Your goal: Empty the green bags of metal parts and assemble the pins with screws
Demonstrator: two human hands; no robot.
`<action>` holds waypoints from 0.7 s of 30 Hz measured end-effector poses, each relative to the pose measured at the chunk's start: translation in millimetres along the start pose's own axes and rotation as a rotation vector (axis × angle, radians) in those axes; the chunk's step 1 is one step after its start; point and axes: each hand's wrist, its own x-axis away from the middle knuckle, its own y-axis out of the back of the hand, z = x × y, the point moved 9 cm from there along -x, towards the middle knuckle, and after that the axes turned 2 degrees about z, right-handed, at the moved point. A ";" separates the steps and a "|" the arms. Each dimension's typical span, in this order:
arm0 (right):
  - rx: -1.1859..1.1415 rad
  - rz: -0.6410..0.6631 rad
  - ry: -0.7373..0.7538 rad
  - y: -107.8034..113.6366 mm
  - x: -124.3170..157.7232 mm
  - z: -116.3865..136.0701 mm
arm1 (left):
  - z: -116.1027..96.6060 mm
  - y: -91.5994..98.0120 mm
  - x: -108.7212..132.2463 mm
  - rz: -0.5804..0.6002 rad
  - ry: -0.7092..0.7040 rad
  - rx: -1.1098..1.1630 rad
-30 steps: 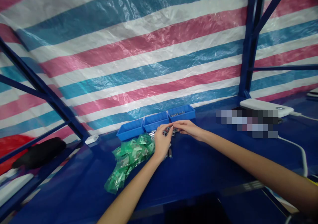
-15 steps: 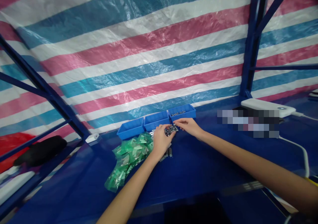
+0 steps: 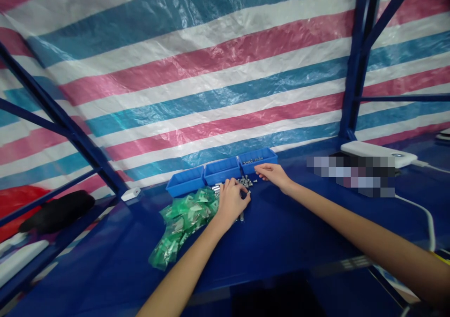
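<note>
In the head view, a dark blue worktop (image 3: pixel 281 242) fills the lower half of the frame, backed by a striped plastic sheet (image 3: pixel 211 73) in red, white and blue, with a blue metal post (image 3: pixel 351 73) at upper right. Three blue trays (image 3: pixel 187 189) stand in a row at the centre, the row rising slightly rightward. Small metal screws (image 3: pixel 247 181) lie loose below the rightmost tray, pointing various ways. Green bags (image 3: pixel 190 214) stretch diagonally from lower left towards the centre. The left hand (image 3: pixel 231 200) curls just beside the screws, a gap showing between thumb and forefinger; the right hand (image 3: pixel 276 175) points left, thumb and forefinger close together. I cannot tell whether either hand's fingers clamp anything.
</note>
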 end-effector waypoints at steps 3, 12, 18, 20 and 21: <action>0.035 -0.012 0.011 3.8 -2.6 -1.3 | -2.8 2.4 0.9 -0.021 0.012 0.025; 0.056 -0.011 0.085 17.1 -15.5 11.7 | -5.2 3.3 2.6 -0.038 0.022 0.050; -0.104 0.234 0.104 -10.3 2.3 30.9 | -2.4 4.3 2.0 -0.064 0.028 0.084; 0.012 0.319 0.068 -25.5 9.5 22.2 | -0.3 6.1 1.0 -0.086 0.035 0.107; 0.066 0.362 0.062 -33.1 12.7 17.3 | 0.7 7.2 0.5 -0.099 0.038 0.119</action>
